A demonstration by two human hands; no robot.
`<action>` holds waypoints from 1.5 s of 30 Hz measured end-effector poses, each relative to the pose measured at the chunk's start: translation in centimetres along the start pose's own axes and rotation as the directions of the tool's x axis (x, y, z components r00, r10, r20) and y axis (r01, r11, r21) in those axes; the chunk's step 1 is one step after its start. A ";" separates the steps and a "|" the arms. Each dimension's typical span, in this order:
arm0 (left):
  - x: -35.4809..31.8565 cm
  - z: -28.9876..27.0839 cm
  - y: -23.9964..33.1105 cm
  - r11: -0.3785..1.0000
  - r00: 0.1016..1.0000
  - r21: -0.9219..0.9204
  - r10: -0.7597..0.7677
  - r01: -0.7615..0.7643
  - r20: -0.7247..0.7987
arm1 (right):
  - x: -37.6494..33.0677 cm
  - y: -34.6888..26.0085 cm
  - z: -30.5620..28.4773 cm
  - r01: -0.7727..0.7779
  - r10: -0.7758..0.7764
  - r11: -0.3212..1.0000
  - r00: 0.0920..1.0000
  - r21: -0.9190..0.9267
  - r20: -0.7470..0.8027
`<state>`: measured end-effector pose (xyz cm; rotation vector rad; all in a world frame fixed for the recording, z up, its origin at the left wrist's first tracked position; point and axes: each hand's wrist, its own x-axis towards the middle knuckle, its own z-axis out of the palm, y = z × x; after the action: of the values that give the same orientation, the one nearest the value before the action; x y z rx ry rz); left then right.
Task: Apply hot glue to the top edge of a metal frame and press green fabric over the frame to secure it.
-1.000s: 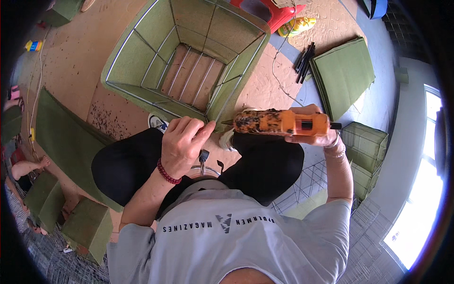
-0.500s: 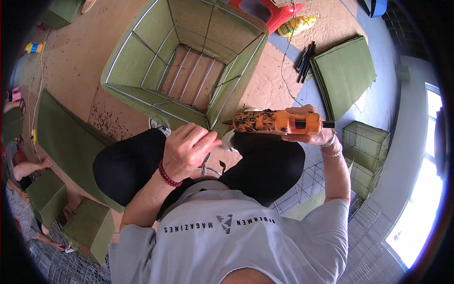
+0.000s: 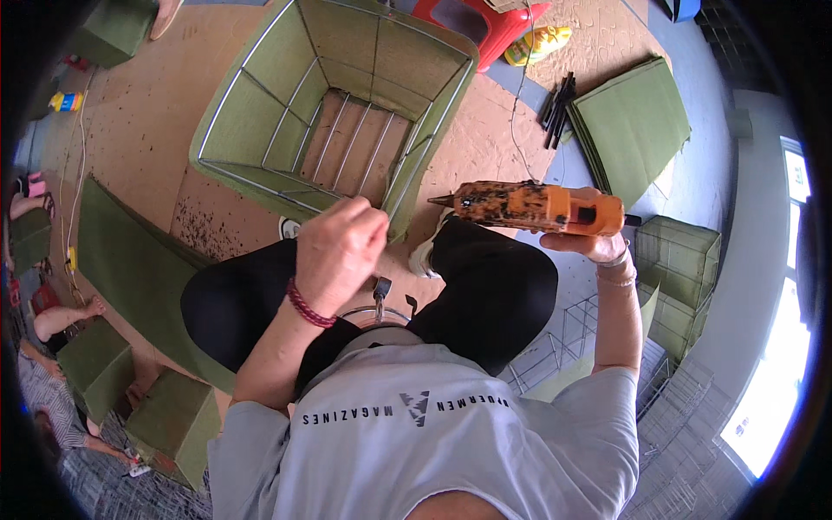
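A square wire-framed basket covered in green felt (image 3: pixel 275 65) stands in front of me, its open top showing metal bars across the bottom. At its near edge, my left hand (image 3: pixel 340 256) is closed with the fingers curled; whatever it may hold is hidden. My right hand (image 3: pixel 598 248) grips an orange glue gun (image 3: pixel 511 206), blotched with dark residue, from beneath. The gun's pointed nozzle aims left, apart from the basket's near right corner. A black glue stick (image 3: pixel 633 221) sticks out of its back end.
Stacked green felt sheets (image 3: pixel 633 130) and black sticks (image 3: pixel 559 111) lie at the right, near a yellow bottle (image 3: pixel 537 45) and red stool (image 3: pixel 490 26). A long felt piece (image 3: pixel 130 269) lies left. Wire frames (image 3: pixel 555 342) stand right; another person (image 3: pixel 52 390) sits far left.
The glue gun has moved right and slightly away from me, its nozzle drawing off the basket corner. My left hand has turned and risen a little along the near edge.
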<state>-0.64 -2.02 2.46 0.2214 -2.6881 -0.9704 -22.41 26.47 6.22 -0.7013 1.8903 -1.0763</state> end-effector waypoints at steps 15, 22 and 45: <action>2.6 0.5 0.6 0.984 0.970 0.070 -0.175 0.166 0.170 | -1.4 0.1 0.3 0.111 -0.115 0.990 0.992 -0.088 -0.048; 1.9 -1.5 -1.8 0.925 0.929 -0.241 -0.216 0.293 0.301 | 0.9 -1.6 2.0 0.154 -0.144 0.980 0.986 -0.125 0.087; 1.0 -1.7 -1.1 0.983 0.979 -0.154 -0.068 0.098 0.191 | 4.1 -4.9 4.3 0.300 -0.188 0.903 0.919 -0.307 0.346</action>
<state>-1.00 -4.13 3.24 0.2214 -2.7645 -1.2888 -20.45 19.17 7.70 -1.2721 1.7642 -0.7191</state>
